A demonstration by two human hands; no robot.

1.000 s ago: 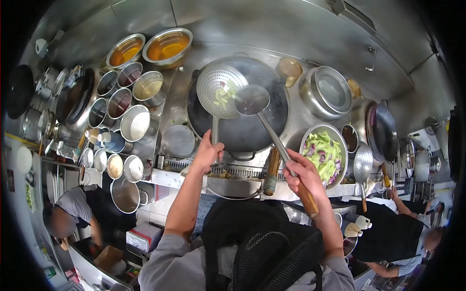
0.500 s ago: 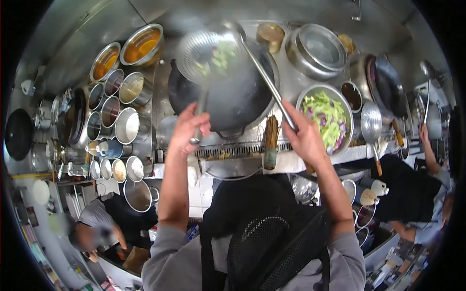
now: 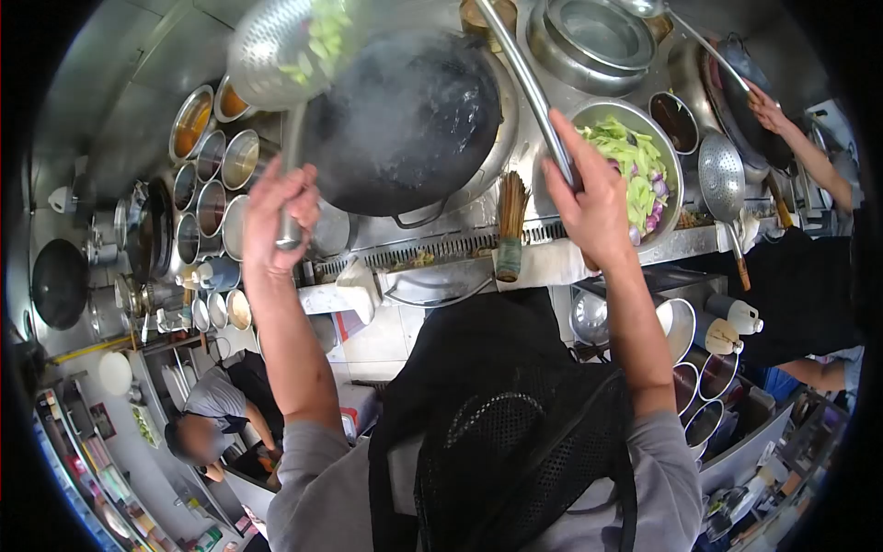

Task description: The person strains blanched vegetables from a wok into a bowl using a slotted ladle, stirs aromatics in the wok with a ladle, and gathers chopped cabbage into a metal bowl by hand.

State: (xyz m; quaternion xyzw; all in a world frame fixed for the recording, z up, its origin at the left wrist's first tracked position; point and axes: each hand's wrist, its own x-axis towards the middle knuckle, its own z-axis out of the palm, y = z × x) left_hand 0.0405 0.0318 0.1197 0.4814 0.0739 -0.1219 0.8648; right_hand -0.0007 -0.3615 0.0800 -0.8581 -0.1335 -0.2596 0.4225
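Note:
My left hand (image 3: 280, 207) is closed on the handle of a perforated metal skimmer (image 3: 267, 55), which is raised at the upper left of the wok. Pale green vegetable pieces (image 3: 326, 41) lie in or over the skimmer; they are blurred. My right hand (image 3: 593, 198) grips the metal shaft of a ladle (image 3: 529, 83), whose bowl is out of view past the top edge. Between my hands, the dark wok (image 3: 395, 129) steams. Beside my right hand stands a metal bowl (image 3: 674, 189) of green and purple vegetables (image 3: 635, 166).
A bamboo brush (image 3: 510, 225) stands at the stove's front edge. Metal pots (image 3: 244, 156) are grouped at left, stacked pans (image 3: 598, 41) behind right. Another skimmer (image 3: 722, 175) lies at right. One co-worker (image 3: 221, 405) is lower left; another's hand (image 3: 768, 106) holds a ladle at right.
The skimmer has swung up and left, away from above the wok, with the vegetable pieces. The ladle has risen past the top edge. The camera view has shifted. The right co-worker's hand has risen.

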